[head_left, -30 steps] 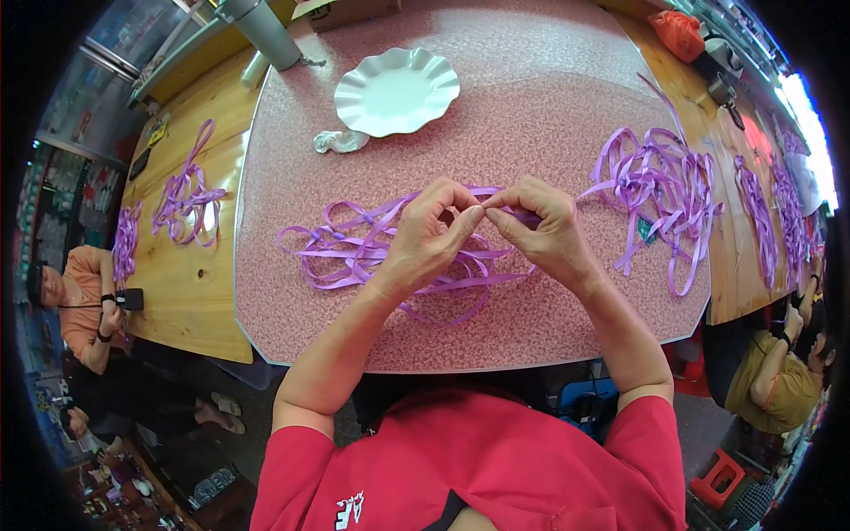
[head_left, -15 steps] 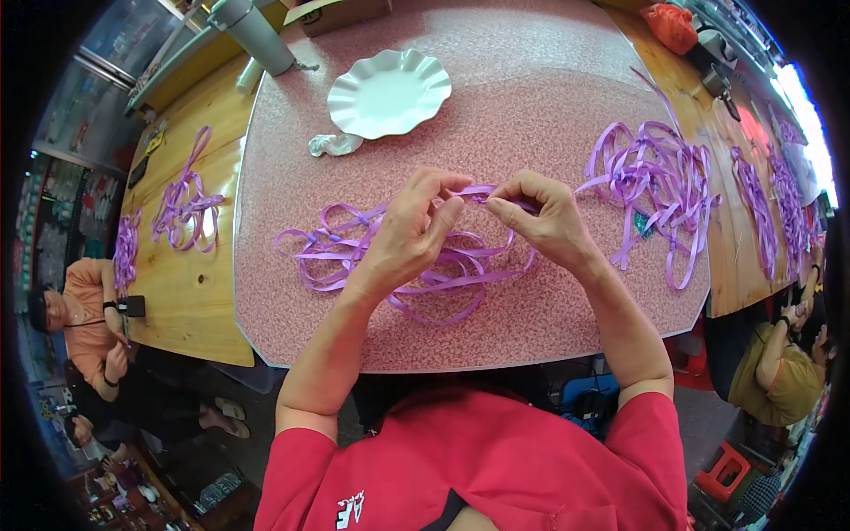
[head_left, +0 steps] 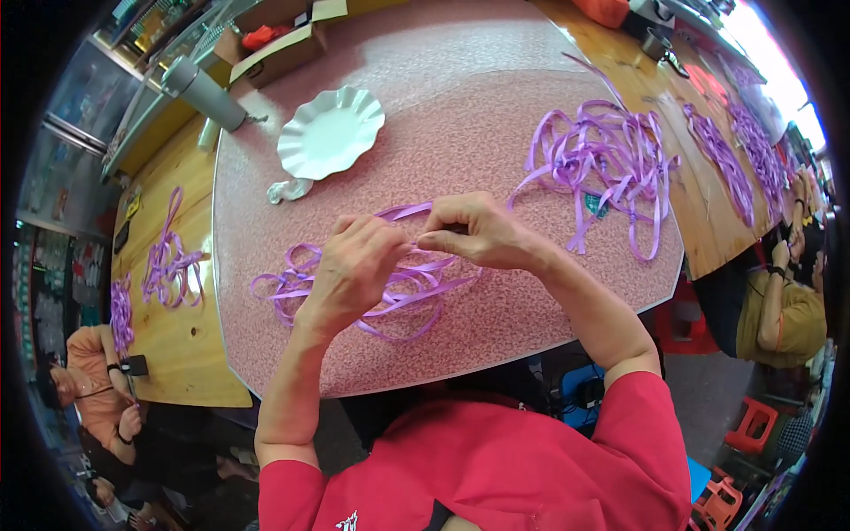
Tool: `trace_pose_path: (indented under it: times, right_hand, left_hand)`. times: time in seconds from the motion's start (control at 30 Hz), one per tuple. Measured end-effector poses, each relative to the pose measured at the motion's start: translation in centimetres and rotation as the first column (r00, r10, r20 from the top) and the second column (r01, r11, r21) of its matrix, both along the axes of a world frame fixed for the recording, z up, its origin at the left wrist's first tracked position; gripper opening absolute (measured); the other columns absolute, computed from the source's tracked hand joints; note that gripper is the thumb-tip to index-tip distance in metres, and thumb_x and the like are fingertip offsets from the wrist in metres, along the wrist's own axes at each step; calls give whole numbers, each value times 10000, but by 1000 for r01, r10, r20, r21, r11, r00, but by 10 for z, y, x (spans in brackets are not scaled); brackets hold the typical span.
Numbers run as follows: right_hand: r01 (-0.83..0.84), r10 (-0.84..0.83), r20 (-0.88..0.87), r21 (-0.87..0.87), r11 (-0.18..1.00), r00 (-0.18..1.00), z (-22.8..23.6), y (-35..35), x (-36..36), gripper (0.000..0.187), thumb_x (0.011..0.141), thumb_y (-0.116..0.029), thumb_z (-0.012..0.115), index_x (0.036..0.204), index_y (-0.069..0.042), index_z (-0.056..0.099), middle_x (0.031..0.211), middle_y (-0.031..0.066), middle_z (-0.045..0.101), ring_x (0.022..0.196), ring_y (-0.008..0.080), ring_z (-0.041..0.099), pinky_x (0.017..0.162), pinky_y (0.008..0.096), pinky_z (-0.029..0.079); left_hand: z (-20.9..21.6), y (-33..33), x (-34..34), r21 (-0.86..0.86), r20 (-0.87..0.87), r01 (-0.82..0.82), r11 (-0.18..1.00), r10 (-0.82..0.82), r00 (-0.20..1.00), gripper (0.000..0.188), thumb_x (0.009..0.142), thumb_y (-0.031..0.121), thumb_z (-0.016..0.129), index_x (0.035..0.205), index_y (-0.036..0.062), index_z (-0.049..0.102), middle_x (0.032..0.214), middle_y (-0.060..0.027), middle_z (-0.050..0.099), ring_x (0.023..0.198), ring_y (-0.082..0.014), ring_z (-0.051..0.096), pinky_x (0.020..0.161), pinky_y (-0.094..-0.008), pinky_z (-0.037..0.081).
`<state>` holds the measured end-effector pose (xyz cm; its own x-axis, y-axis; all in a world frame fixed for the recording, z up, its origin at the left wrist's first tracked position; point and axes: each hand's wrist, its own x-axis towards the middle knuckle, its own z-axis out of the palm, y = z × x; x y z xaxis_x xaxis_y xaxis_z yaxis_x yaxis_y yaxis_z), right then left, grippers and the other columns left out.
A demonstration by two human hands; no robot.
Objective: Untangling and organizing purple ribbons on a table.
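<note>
A tangle of purple ribbon (head_left: 403, 305) with several small knots lies on the pink speckled table, partly under my hands. My left hand (head_left: 359, 267) is closed, thumb and fingers pinching the ribbon just above this pile. Close beside it on the right, my right hand (head_left: 476, 232) pinches the same ribbon between thumb and forefinger. The fingertips of both hands nearly meet. A loop of ribbon arches behind them. My fingers hide the exact spot they work on.
A white scalloped plate (head_left: 332, 133) and a crumpled white tissue (head_left: 289, 190) lie beyond my hands. Another purple ribbon heap (head_left: 606, 168) is at right. A grey tumbler (head_left: 204, 93) and a cardboard box (head_left: 279, 53) stand at the far left. People sit on both sides.
My hands have come closer together, and the left has turned so its knuckles face up. The view has shifted, so the table and plate appear tilted and further left.
</note>
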<state>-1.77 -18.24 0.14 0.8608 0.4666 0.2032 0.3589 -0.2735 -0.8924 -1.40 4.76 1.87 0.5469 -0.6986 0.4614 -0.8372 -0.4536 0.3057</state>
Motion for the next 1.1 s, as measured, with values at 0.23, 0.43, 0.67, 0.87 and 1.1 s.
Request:
trace_pose_path:
  times: [0.23, 0.43, 0.67, 0.87, 1.1]
  right_hand:
    - [-66, 56, 241, 33, 997, 969, 2, 3, -4, 114, 855, -104, 728, 862, -5, 671, 764, 92, 627, 728, 185, 621, 629, 326, 473]
    - [112, -115, 274, 26, 993, 955, 69, -18, 5, 84, 890, -125, 698, 899, -46, 723, 790, 58, 676, 742, 152, 623, 653, 309, 493]
    - [328, -304, 628, 81, 941, 717, 275, -162, 63, 243, 940, -210, 654, 1088, -17, 662, 939, 63, 679, 800, 195, 640, 703, 293, 537]
    - [156, -90, -139, 594, 789, 986, 336, -105, 12, 266, 946, -233, 661, 1065, 4, 651, 908, 75, 651, 631, 66, 530, 530, 173, 455]
    - [201, -231, 19, 421, 885, 973, 291, -33, -34, 277, 957, -288, 651, 1038, -24, 652, 814, 20, 656, 559, 50, 565, 499, 182, 455]
  left_hand:
    - [-14, 8, -24, -262, -553, -272, 926, 87, 829, 165, 964, 178, 618, 905, 24, 616, 838, -69, 650, 814, -199, 612, 738, -341, 464]
    - [7, -1, -15, -450, -596, -218, 866, -109, 796, 229, 1016, 253, 552, 1048, 38, 623, 962, -64, 669, 940, -154, 616, 827, -294, 484]
    - [30, -32, -5, -440, -582, -130, 889, -171, 795, 468, 1010, 281, 536, 1408, 64, 422, 1339, -155, 534, 1205, -253, 527, 1003, -421, 475]
    - [72, -65, 17, -503, -273, -43, 863, -112, 955, 729, 941, 437, 612, 1494, 66, 315, 1484, -226, 358, 1310, -322, 442, 1061, -485, 424]
    - [145, -104, 19, -725, -387, 192, 662, -622, 681, 716, 930, 499, 613, 1452, 64, 389, 1342, -164, 577, 1326, -256, 477, 1124, -502, 349]
